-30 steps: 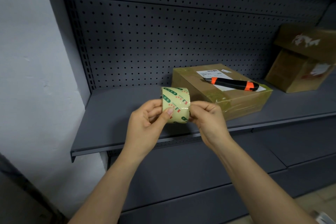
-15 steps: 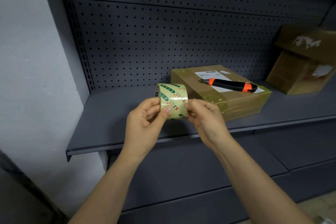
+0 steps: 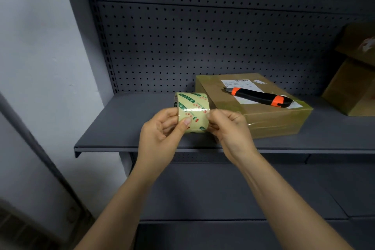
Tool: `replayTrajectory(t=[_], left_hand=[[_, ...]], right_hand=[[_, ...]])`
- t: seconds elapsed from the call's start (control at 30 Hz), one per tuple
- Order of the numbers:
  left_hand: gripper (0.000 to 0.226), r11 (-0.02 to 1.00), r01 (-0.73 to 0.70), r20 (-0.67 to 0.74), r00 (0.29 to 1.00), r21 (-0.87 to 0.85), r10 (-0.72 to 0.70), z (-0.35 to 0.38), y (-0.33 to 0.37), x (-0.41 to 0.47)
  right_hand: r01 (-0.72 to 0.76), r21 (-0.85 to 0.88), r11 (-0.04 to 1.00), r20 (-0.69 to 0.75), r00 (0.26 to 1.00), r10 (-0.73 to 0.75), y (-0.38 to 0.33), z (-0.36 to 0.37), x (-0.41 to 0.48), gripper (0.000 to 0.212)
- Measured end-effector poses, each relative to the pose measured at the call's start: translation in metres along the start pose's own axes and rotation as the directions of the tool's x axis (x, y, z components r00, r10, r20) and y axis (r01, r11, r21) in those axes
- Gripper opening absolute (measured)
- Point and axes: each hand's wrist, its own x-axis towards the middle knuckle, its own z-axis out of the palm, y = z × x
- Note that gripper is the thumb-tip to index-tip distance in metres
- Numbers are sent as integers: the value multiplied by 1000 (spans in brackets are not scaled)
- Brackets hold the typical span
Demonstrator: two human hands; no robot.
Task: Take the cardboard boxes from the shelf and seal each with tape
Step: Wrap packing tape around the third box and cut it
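A roll of clear printed packing tape (image 3: 192, 110) is held in front of the grey shelf (image 3: 125, 124). My left hand (image 3: 162, 130) grips it from the left, thumb pressed on the tape's face. My right hand (image 3: 227, 128) pinches its right edge. Behind my right hand a flat cardboard box (image 3: 269, 119), wrapped in tape and bearing a white label, lies on the shelf. A black and orange utility knife (image 3: 261, 100) rests on top of that box.
Two more cardboard boxes (image 3: 353, 87) are stacked at the far right of the shelf. A perforated grey back panel (image 3: 203, 42) stands behind. A white wall (image 3: 40, 57) runs along the left. A lower shelf (image 3: 223, 193) sits beneath my forearms.
Both hands with the tape roll have shifted slightly left and up in view. The grip on the roll looks the same, and the box and knife stay put.
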Motion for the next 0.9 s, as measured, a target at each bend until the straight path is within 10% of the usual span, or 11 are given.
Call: replayTrajectory(t=[0.4,0.9], left_hand=[[22,997,-5,-141,990,74,15,37,13,-29],[31,991,7,-212,977,137,22,67,14,-56]], right_hand=[[-5,33,999,190,982,-1,-3,-38,-6,7],[-45,-9,999,255,966,46,-11,-64,-18,29]])
